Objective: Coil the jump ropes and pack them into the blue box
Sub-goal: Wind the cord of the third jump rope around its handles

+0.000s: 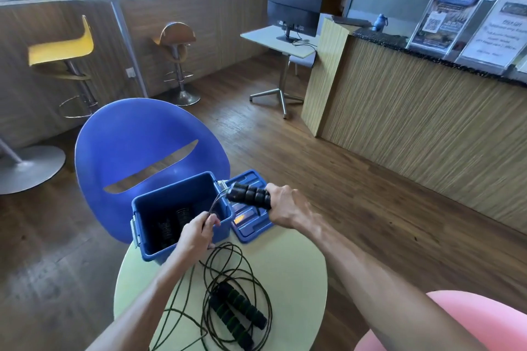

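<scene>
An open blue box (222, 222) stands at the far side of a small round table (293, 273), with dark rope handles inside it. My right hand (288, 208) grips two black foam handles (248, 195) above the box's right rim. From them a thin cord runs down to my left hand (196, 234), which pinches it just in front of the box. A second jump rope (236, 313) with black-and-green handles lies loosely coiled on the table near me.
The box's blue lid (251, 225) lies flat to the right of the box. A blue chair (142, 151) stands behind the table and a pink seat (467, 322) at the lower right. A wooden counter (427, 111) runs along the right, with bar stools at the left.
</scene>
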Motion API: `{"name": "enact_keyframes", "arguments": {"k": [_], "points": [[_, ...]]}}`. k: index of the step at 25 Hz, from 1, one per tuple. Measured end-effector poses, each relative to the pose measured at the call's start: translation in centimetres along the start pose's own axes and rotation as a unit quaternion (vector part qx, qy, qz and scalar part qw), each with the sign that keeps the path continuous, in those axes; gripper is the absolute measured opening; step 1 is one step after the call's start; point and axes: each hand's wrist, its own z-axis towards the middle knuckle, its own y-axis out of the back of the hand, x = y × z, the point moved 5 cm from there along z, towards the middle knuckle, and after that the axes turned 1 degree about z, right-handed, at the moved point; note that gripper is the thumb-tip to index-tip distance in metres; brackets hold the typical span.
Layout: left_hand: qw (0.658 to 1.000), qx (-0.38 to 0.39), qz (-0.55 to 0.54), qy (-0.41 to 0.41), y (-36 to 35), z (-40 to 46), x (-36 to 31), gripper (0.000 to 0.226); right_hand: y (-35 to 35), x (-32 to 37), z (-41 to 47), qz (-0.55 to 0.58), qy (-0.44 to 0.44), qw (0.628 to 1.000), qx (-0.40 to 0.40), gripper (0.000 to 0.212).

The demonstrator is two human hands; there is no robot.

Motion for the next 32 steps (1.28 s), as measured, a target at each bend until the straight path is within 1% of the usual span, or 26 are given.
{"name": "enact_keyframes", "arguments": {"k": [1, 2, 4, 6, 7, 9, 10, 12, 13, 15, 17, 19, 22, 25, 27, 28, 29, 30, 32], "points": [[1.000, -0.010, -0.014, 0.016, 0.0, -0.3, 1.1, 0.031, 0.6, -0.4, 0.3, 0.010, -0.018, 1.000, -0.007, 0.024], [1.000, -0.021, -0.014, 0.013, 0.0, -0.8, 1.5, 0.033, 1.0, -0.6, 0.7, 0.013, -0.031, 0.999, -0.010, 0.024], [0.999, -0.033, -0.010, -0.002, -0.4, -1.7, 1.0, 0.033, 1.1, -1.1, 1.4, 0.013, -0.048, 0.999, 0.002, 0.027], [0.998, -0.044, -0.039, -0.020, -0.6, -2.2, -0.2, 0.034, 0.9, -1.8, 2.0, 0.037, -0.073, 0.996, 0.024, 0.028], [0.997, -0.047, -0.051, -0.026, -0.7, -2.2, -0.7, 0.035, 0.6, -2.3, 2.3, 0.056, -0.089, 0.994, 0.036, 0.024], [0.995, -0.059, -0.079, -0.031, -0.9, -2.1, -1.5, 0.037, -0.1, -3.2, 2.9, 0.120, -0.115, 0.984, 0.065, 0.015], [0.993, -0.068, -0.095, -0.017, -1.0, -2.0, -1.5, 0.036, -0.4, -3.4, 3.1, 0.176, -0.125, 0.973, 0.085, 0.021], [0.992, -0.073, -0.100, 0.020, -1.5, -2.0, -1.8, 0.034, -0.9, -3.5, 3.2, 0.291, -0.142, 0.939, 0.119, 0.033], [0.993, -0.074, -0.085, 0.021, -1.7, -2.3, -2.2, 0.034, -1.0, -3.4, 3.2, 0.325, -0.147, 0.925, 0.129, 0.037], [0.997, -0.072, -0.032, -0.001, -2.0, -3.3, -3.3, 0.036, -1.1, -3.4, 3.1, 0.352, -0.158, 0.912, 0.142, 0.047], [0.996, -0.060, 0.053, -0.048, -2.7, -4.3, -4.7, 0.036, -1.2, -3.1, 3.0, 0.361, -0.163, 0.906, 0.150, 0.057], [0.985, -0.033, 0.137, -0.097, -4.0, -4.8, -6.5, 0.026, -1.3, -2.2, 2.9, 0.380, -0.163, 0.895, 0.165, 0.059], [0.974, -0.014, 0.168, -0.149, -5.9, -4.8, -9.3, 0.013, -1.4, -0.5, 2.8, 0.395, -0.143, 0.889, 0.184, 0.056], [0.967, -0.024, 0.199, -0.155, -6.6, -4.4, -10.5, 0.022, -1.6, 0.1, 3.0, 0.399, -0.134, 0.886, 0.193, 0.049], [0.960, -0.025, 0.225, -0.166, -6.7, -4.5, -10.5, 0.020, -2.0, -0.1, 3.2, 0.396, -0.136, 0.892, 0.173, 0.031], [0.959, -0.028, 0.218, -0.179, -6.7, -4.6, -10.4, 0.020, -2.0, -0.2, 3.3, 0.389, -0.137, 0.898, 0.155, 0.020], [0.962, -0.027, 0.193, -0.191, -6.5, -4.7, -10.3, 0.021, -2.0, -0.3, 3.3, 0.383, -0.136, 0.903, 0.138, 0.012], [0.970, -0.013, 0.151, -0.191, -6.3, -4.5, -9.8, 0.023, -1.8, -0.4, 3.3, 0.377, -0.130, 0.908, 0.129, 0.008], [0.986, 0.032, 0.037, -0.157, -5.9, -4.0, -8.4, 0.027, -1.5, -0.3, 3.1, 0.371, -0.103, 0.913, 0.137, 0.010]]}}
